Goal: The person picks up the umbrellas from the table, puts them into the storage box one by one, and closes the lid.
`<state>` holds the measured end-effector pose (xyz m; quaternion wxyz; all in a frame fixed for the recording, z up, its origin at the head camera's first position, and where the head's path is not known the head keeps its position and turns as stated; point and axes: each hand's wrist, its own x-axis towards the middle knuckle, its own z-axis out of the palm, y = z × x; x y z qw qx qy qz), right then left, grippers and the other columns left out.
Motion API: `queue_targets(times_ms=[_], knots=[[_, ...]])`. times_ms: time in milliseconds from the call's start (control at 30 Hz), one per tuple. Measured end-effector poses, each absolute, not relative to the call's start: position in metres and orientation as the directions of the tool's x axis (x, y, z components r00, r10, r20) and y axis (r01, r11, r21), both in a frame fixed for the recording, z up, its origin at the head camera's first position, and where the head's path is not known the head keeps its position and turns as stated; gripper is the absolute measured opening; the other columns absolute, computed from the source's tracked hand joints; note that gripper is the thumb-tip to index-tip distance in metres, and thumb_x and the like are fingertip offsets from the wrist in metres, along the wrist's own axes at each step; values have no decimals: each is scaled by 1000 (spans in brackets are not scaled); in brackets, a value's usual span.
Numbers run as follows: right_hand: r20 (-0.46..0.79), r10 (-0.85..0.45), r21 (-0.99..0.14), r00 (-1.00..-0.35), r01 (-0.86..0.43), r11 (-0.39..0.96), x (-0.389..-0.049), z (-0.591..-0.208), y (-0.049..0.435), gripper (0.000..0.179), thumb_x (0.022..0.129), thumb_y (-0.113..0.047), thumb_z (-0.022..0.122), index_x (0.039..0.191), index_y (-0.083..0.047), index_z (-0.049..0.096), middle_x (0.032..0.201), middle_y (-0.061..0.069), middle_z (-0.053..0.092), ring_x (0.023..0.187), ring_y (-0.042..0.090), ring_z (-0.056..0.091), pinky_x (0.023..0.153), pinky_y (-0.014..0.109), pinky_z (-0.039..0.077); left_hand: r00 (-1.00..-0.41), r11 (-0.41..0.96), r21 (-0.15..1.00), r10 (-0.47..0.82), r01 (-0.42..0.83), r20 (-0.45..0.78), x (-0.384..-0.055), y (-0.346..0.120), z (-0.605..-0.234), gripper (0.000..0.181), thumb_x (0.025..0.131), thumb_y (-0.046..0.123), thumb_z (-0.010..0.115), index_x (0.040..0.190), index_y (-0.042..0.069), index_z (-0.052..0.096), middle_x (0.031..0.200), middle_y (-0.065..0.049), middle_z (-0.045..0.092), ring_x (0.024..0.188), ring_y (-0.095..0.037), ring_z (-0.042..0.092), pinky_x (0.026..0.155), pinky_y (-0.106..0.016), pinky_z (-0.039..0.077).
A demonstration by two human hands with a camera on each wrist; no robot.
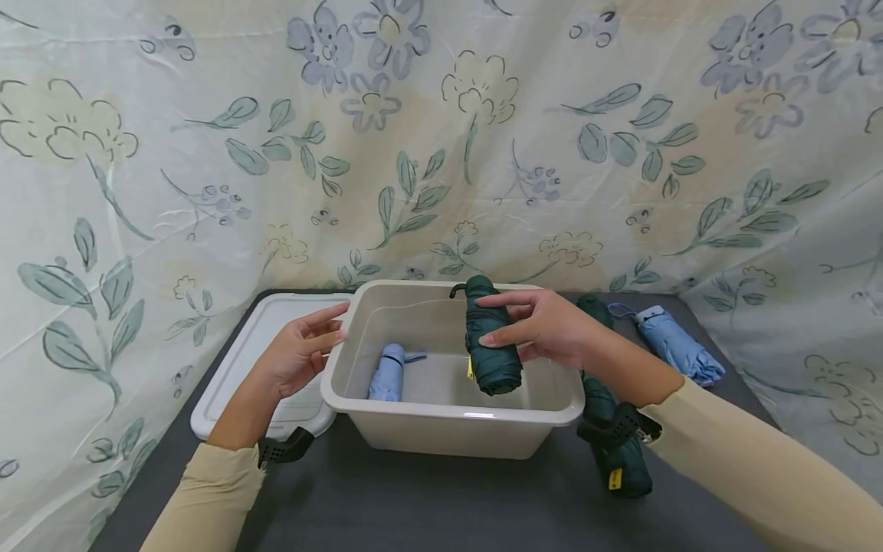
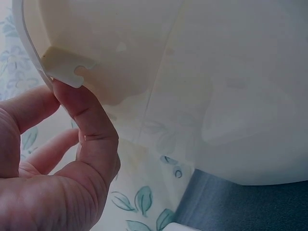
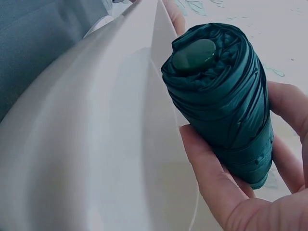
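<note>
Right hand (image 1: 552,326) wrapped around a folded dark green umbrella (image 1: 488,337), thumb and fingers curled round its middle – held tilted over the open beige bin (image 1: 451,410), above the inside. Left hand (image 1: 300,353) at the bin's left rim with fingers relaxed, tips touching the edge; not gripping anything. Folded light blue umbrella (image 1: 388,373) already lying on the bin floor, left side. On the dark table (image 1: 428,506): white lid (image 1: 237,368) just left of the bin, another green umbrella (image 1: 610,429) under the right forearm, another light blue one (image 1: 676,345) further right. Floral cloth (image 1: 441,138) behind it all.
</note>
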<state>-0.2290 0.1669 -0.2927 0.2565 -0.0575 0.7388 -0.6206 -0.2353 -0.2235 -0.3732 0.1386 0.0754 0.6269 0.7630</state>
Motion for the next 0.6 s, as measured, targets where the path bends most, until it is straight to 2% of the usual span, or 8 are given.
queue_targets(times_ms=[367,600], knots=[[-377,-412,-922,-829,295,250,-242,-293,143,65,86,-4,81,145,-20,59,146,18,56,112,36,69,90,53,61,-952,-170,978,299,-122,-67,-232,-222,-372,64,101,6,62,159,5,35,111,0,68,98,-13,74,86,-32,62],[-402,-408,-906,-820,291,307,-254,-293,131,64,86,-6,82,144,-21,60,143,18,59,107,34,70,90,50,62,-952,-179,975,298,-129,-71,-232,-222,-371,65,101,6,63,159,5,35,111,0,68,98,-14,74,86,-32,62]])
